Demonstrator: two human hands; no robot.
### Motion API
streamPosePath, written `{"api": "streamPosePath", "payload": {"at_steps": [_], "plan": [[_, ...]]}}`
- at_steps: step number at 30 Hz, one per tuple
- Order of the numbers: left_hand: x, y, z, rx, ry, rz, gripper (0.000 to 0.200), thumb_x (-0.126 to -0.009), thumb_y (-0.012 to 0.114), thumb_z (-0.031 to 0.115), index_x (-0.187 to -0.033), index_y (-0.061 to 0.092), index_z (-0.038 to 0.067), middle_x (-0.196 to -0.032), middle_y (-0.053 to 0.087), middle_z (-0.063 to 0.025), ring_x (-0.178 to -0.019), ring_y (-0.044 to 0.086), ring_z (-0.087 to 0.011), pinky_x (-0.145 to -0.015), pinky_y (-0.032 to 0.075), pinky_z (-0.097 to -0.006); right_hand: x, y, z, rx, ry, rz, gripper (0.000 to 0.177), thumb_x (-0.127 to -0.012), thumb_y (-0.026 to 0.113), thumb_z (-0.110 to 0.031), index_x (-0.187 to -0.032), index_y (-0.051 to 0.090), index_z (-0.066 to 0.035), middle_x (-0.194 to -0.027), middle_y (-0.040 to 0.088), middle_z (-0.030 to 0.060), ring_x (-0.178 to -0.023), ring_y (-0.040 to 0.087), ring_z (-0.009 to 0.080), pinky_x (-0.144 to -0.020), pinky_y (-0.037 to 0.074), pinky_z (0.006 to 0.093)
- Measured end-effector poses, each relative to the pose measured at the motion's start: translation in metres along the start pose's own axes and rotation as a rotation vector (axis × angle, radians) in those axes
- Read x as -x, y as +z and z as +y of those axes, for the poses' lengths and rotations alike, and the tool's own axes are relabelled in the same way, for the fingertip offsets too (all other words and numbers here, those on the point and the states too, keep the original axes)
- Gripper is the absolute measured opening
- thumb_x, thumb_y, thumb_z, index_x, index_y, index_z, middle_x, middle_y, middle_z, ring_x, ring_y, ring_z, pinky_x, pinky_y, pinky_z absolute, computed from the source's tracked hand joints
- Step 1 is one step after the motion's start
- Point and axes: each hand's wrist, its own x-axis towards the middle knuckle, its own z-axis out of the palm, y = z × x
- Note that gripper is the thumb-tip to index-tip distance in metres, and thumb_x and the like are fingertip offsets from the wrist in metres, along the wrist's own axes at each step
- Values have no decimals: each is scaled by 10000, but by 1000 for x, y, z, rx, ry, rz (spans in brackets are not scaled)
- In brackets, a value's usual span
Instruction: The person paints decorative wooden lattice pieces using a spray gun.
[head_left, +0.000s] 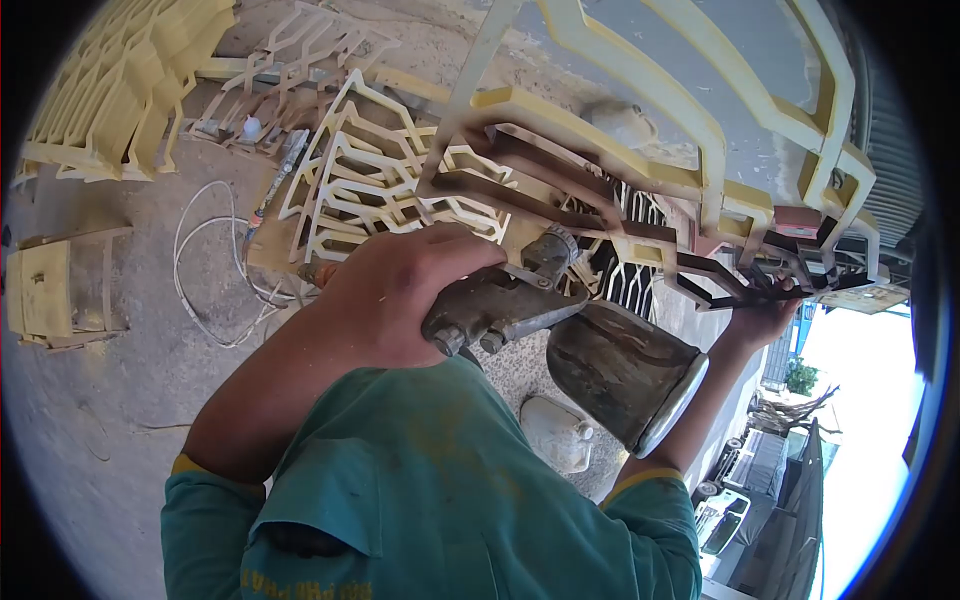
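Note:
My left hand point(405, 285) is wrapped around the body of a spray gun point(505, 305), which has a dull metal cup point(625, 370) attached. At the right, my right hand point(768, 318) grips the edge of a cream metal lattice frame point(640, 75). Dark brown-black paint covers part of this frame, while its other bars are cream. The gun is close to the dark part, apart from the bars. Most of my right-hand fingers are hidden behind the frame.
Several cream lattice panels point(110, 85) are stacked at upper left. Another lattice point(370, 180) lies behind my left hand. A pale hose point(180, 245) loops across the floor. Plastic jugs point(557, 435) stand on the ground. Parked vehicles point(722, 515) are outside at right.

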Motion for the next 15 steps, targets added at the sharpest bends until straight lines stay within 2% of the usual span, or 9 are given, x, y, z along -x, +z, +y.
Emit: {"api": "streamPosePath", "payload": {"at_steps": [4,7,15], "plan": [[-8,-4,12,38,-1,-31,580,-636,772,225,-1145,618,-6,-1028,658,-183,-920,662,-369,-781,535,-405,1,-7,1,30,-12,15,351,-974,543,-404,-1185,599,-129,-1039,664,44,-968,676,306,-828,527,664],[-11,-3,14,36,70,-2,562,-639,766,215,-1131,617,-11,-1011,657,-178,-898,662,-370,-761,536,-404,4,-2,4,-4,-14,-28,343,-973,543,-406,-1181,601,-140,-1040,666,35,-978,678,298,-830,527,677],[-11,-1,19,-1,42,-43,555,-647,758,224,-1130,622,-14,-1014,655,-191,-904,662,-369,-770,536,-402,6,-1,9,-49,-30,-47,367,-964,563,-407,-1215,575,-140,-1063,640,46,-997,666,285,-855,526,658]]}}
